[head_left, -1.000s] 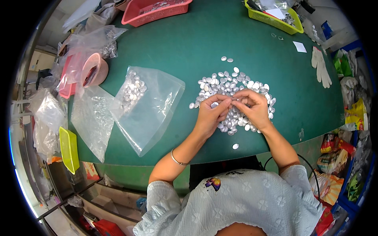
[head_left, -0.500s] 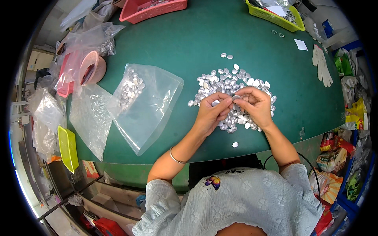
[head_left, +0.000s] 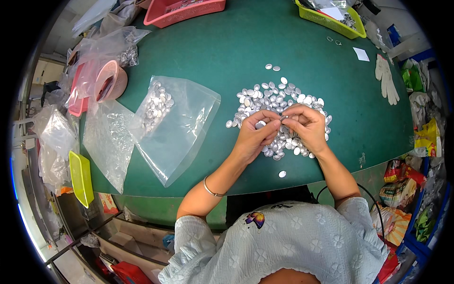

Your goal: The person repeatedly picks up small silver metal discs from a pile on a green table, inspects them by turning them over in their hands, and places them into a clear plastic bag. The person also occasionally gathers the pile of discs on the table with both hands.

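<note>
Over a pile of small oval silver metal pieces (head_left: 269, 97), both my hands meet with their fingertips together. My left hand (head_left: 255, 135) pinches with thumb and forefinger from the left. From the right, my right hand (head_left: 306, 127) pinches the same small oval metal piece (head_left: 283, 118), which is mostly hidden by the fingers. Another pale oval shows within the curl of my left hand; whether it is held there I cannot tell. To the left lies a clear plastic bag (head_left: 189, 113) with similar ovals (head_left: 157, 106) inside it.
A second clear bag (head_left: 109, 146) lies farther left, near a pink round basket (head_left: 120, 83) and a yellow-green tray (head_left: 81, 180). At the back stand a pink basket (head_left: 189, 12) and a yellow-green basket (head_left: 326, 23). A white glove (head_left: 387, 80) lies at the right.
My fingertips have shifted slightly, and the oval piece between them has turned so that less of its face shows. The pile and bags look the same.
</note>
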A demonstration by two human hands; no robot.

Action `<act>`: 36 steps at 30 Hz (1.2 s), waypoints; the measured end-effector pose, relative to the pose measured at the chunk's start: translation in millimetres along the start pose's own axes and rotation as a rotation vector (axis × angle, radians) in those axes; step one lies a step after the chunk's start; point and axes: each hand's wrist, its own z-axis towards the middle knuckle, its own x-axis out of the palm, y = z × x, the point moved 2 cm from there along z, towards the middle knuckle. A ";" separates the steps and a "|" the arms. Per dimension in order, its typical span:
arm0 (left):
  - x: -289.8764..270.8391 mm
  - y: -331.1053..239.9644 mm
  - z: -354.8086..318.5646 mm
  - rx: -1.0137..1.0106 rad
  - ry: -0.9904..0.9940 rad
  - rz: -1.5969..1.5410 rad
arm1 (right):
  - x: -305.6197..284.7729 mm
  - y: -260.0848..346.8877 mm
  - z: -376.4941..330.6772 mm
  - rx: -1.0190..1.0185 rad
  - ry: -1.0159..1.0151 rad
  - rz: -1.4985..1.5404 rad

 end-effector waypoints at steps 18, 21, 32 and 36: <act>-0.2 1.6 -0.5 -0.013 0.000 0.005 | -0.3 4.4 0.9 -0.020 0.023 -0.015; -0.4 1.6 -0.6 -0.020 0.012 0.005 | -2.5 3.1 0.9 0.037 0.030 0.017; -2.4 4.2 -1.7 -0.053 -0.023 -0.013 | -4.7 0.3 1.9 0.106 0.032 -0.001; -2.9 4.2 0.2 -0.042 -0.059 -0.022 | -12.3 -5.2 6.5 0.106 -0.001 -0.027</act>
